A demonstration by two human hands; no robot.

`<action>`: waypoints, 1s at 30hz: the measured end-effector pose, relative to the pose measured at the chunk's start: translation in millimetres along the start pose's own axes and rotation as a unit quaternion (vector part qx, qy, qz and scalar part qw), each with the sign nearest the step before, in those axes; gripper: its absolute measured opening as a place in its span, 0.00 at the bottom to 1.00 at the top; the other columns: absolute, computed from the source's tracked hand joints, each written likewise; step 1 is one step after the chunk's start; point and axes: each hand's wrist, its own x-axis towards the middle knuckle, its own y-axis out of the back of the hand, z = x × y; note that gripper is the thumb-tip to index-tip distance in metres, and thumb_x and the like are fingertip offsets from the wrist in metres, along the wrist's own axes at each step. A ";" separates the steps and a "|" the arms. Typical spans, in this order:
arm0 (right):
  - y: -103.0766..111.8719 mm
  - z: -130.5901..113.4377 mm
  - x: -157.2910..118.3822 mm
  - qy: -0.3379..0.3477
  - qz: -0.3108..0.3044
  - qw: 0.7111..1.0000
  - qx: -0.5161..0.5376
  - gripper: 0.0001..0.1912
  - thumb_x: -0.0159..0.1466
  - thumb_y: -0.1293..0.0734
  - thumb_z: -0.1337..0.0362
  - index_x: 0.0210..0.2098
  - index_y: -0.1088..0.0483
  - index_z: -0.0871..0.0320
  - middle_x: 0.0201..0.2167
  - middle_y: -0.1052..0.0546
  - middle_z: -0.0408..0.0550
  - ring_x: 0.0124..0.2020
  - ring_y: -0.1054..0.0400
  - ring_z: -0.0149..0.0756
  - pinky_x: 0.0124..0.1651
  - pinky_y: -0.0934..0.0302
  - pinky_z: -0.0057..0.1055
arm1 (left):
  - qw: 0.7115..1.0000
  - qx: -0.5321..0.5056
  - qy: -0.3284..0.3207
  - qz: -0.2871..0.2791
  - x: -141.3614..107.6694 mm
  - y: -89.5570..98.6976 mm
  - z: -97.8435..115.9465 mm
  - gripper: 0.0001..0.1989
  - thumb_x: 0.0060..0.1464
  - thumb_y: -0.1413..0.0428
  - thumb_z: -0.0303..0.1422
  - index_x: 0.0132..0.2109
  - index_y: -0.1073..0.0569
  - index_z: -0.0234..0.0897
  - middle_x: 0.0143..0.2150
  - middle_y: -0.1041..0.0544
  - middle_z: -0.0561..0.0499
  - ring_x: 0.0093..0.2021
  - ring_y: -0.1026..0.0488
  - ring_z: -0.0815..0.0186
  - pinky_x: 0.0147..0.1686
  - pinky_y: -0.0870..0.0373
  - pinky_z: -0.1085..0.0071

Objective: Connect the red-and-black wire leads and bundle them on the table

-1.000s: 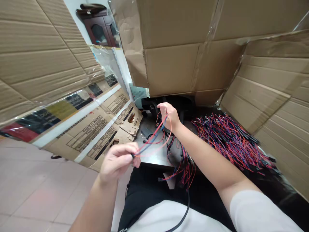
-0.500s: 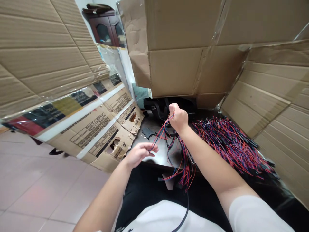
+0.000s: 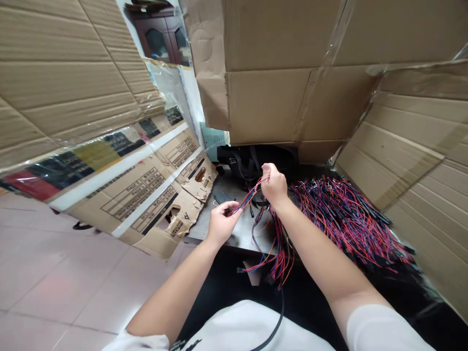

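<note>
Several thin red and blue wires (image 3: 249, 197) stretch between my two hands above the table. My left hand (image 3: 224, 222) is closed around their lower left ends, near some dark tips. At the other side my right hand (image 3: 275, 184) grips the same wires in a fist, thumb uppermost. Below the right hand, a loose bunch of red, blue and black wires (image 3: 280, 243) hangs over the table's front edge. A dark flat object (image 3: 224, 196) lies just behind my left hand, partly covered by it.
A large pile of red and blue wires (image 3: 347, 219) spreads over the right side of the table (image 3: 241, 239). A black bag (image 3: 256, 158) lies at the back. Cardboard panels (image 3: 270, 107) stand behind and on both sides. A black cable (image 3: 280, 312) runs down across my lap.
My left hand has moved up and right and closed around the wires; before, its fingers were loosely spread. My right hand has shifted slightly down and right, still gripping.
</note>
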 end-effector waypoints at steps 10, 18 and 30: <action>-5.6 18.5 14.1 -0.183 0.085 0.918 0.342 0.29 0.67 0.51 0.40 0.31 0.36 0.57 0.12 0.35 0.38 0.14 0.38 0.29 0.19 0.44 0.24 | 0.980 -0.118 0.067 -0.144 -13.0 17.1 -4.9 0.24 0.35 0.32 0.31 0.44 0.26 0.32 0.29 0.24 0.52 0.31 0.26 0.68 0.37 0.28 0.69; 5.0 19.7 9.1 -0.262 0.030 0.880 0.395 0.29 0.63 0.45 0.36 0.31 0.36 0.57 0.12 0.34 0.37 0.08 0.44 0.26 0.10 0.53 0.22 | 0.988 -0.152 0.035 -0.017 -3.7 15.0 -5.2 0.14 0.44 0.36 0.39 0.26 0.28 0.33 0.20 0.31 0.56 0.24 0.29 0.70 0.31 0.29 0.71; 18.9 11.6 11.3 -0.214 0.045 0.894 0.391 0.31 0.63 0.48 0.34 0.33 0.36 0.56 0.12 0.35 0.37 0.09 0.44 0.27 0.13 0.52 0.24 | 0.997 -0.009 0.005 0.079 7.5 14.5 -14.4 0.13 0.47 0.41 0.38 0.23 0.32 0.35 0.18 0.35 0.57 0.20 0.36 0.72 0.23 0.39 0.75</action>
